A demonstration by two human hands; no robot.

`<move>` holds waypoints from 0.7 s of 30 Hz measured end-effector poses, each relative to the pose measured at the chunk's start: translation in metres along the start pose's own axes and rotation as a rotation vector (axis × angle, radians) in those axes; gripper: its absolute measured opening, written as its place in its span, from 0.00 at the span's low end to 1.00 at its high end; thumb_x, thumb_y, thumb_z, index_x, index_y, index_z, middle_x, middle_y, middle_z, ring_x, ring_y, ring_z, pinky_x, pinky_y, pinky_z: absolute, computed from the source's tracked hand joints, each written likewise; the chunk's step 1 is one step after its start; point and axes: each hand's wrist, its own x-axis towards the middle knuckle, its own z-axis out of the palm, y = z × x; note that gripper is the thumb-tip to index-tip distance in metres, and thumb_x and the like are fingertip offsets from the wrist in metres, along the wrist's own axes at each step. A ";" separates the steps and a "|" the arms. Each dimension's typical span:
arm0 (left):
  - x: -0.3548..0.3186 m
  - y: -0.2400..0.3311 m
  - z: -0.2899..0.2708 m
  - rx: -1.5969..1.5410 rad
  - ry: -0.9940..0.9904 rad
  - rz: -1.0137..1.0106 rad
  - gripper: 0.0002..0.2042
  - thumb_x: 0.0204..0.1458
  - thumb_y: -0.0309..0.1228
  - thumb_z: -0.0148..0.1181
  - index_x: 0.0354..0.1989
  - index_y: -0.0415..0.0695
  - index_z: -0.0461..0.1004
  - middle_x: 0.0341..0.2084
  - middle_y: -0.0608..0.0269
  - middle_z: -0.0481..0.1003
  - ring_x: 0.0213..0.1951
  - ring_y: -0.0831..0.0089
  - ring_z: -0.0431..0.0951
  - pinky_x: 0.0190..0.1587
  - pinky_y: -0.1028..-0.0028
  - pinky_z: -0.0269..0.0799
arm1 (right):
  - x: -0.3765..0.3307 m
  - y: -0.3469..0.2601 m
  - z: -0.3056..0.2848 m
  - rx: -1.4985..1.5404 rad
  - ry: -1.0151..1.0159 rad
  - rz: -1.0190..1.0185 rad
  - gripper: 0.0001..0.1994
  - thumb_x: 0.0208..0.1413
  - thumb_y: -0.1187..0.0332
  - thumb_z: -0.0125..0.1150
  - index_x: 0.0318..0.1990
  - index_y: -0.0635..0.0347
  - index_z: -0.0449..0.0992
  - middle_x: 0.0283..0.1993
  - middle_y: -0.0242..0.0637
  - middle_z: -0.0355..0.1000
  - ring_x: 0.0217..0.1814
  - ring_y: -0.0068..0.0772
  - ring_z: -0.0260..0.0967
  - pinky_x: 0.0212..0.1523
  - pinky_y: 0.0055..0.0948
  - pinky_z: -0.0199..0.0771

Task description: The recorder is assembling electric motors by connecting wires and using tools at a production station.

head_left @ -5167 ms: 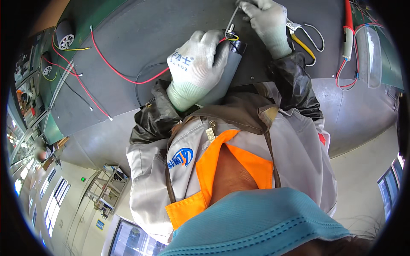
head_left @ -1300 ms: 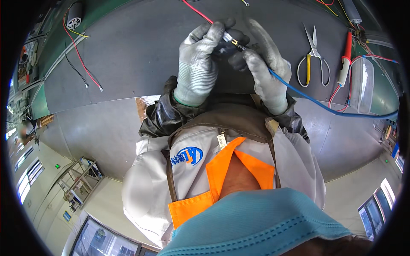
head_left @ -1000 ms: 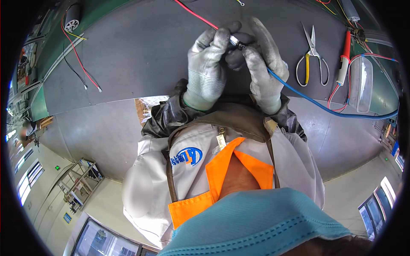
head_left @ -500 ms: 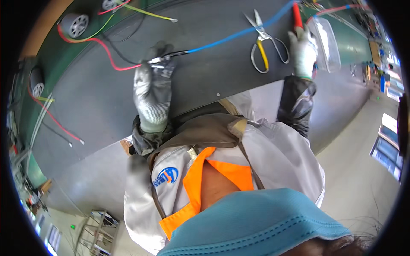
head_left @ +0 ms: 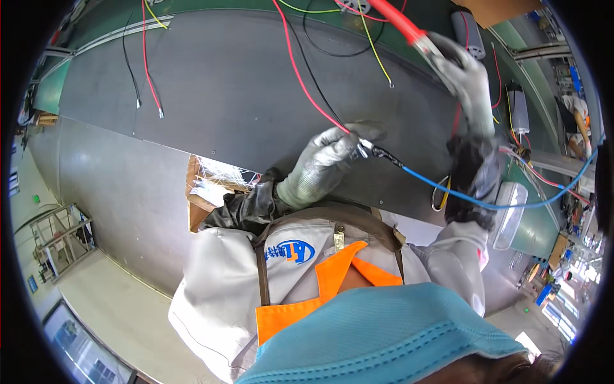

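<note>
Spanning dark grey worktable (head_left: 224,96), loose wires (head_left: 147,70), pale workshop floor (head_left: 109,301)

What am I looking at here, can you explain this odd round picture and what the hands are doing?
This is one view from a wide fisheye camera worn on a person's head, looking down, so straight edges bend near the rim. The blue shape at the bottom is the wearer's face mask, above it an orange collar and a grey work jacket. Both hands wear grey gloves. The left hand pinches the spot where a red wire meets a blue wire, at a dark wrapped joint. The right hand is raised and grips a tool with a red handle. Below lies a dark grey workbench with loose red, black and yellow wires. Another person stands far right.
</note>
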 end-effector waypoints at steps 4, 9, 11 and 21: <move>-0.002 0.012 0.004 0.090 0.006 -0.053 0.19 0.66 0.37 0.57 0.56 0.34 0.76 0.60 0.54 0.74 0.59 0.68 0.74 0.64 0.67 0.65 | 0.101 -0.012 0.036 -0.064 -0.209 0.011 0.15 0.61 0.62 0.64 0.51 0.62 0.80 0.38 0.35 0.79 0.33 0.29 0.75 0.36 0.30 0.75; 0.005 0.018 0.002 0.098 0.016 -0.104 0.19 0.66 0.38 0.57 0.56 0.36 0.76 0.59 0.54 0.75 0.59 0.69 0.74 0.63 0.68 0.65 | 0.113 -0.061 0.067 -0.584 -0.255 0.077 0.24 0.54 0.47 0.71 0.36 0.65 0.84 0.20 0.37 0.74 0.24 0.28 0.72 0.27 0.33 0.70; 0.009 0.016 0.003 0.083 -0.021 -0.017 0.18 0.67 0.38 0.57 0.56 0.36 0.76 0.58 0.55 0.76 0.58 0.69 0.74 0.63 0.67 0.66 | 0.114 -0.057 0.070 -0.763 -0.203 -0.060 0.25 0.54 0.45 0.71 0.38 0.65 0.84 0.21 0.37 0.75 0.23 0.29 0.71 0.27 0.34 0.70; 0.022 0.006 0.013 0.081 -0.138 0.050 0.18 0.68 0.36 0.54 0.57 0.34 0.74 0.55 0.57 0.76 0.56 0.71 0.74 0.63 0.67 0.65 | 0.115 -0.054 0.077 -0.610 -0.151 0.016 0.25 0.57 0.45 0.68 0.34 0.65 0.82 0.23 0.41 0.75 0.22 0.33 0.73 0.25 0.35 0.72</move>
